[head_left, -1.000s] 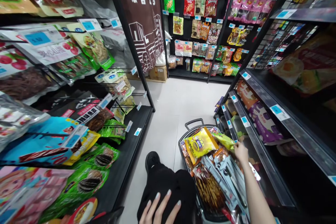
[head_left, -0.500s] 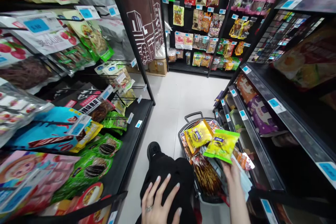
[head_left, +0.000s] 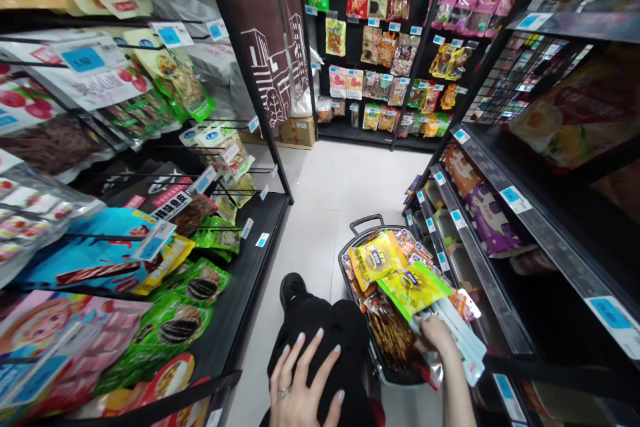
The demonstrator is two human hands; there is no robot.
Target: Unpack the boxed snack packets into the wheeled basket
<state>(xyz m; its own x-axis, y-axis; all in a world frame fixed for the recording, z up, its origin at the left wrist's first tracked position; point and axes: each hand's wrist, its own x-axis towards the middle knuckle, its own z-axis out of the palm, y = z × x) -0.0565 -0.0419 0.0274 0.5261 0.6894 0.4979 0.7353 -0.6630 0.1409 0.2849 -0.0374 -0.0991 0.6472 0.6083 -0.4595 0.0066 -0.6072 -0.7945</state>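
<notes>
My left hand [head_left: 306, 387] rests spread on my black-trousered knee, a ring on one finger. At the right side of a black shopping basket [head_left: 380, 373] is my right hand [head_left: 436, 337], its fingers curled and partly hidden among packets. A clear and red packet [head_left: 434, 373] hangs just below these fingers; what they grip I cannot make out. On top of the basket's contents lie a yellow-green snack bag [head_left: 416, 288] and a yellow snack bag [head_left: 379, 257], overlapping. Beneath are a pack of brown sticks [head_left: 393, 337] and a pale blue packet [head_left: 463, 340].
The left shelf [head_left: 240, 260] holds several bagged snacks, including green bags [head_left: 185, 320] and a blue bag [head_left: 95, 247]. A shelf with purple bags [head_left: 493, 217] runs close on the right. White floor [head_left: 320, 213] leads to a back rack [head_left: 373, 130] of hanging packets.
My right hand has let go of the yellow-green snack bag, which now lies on the basket's contents, and has moved slightly down with fingers curled. My left hand stays on my knee.
</notes>
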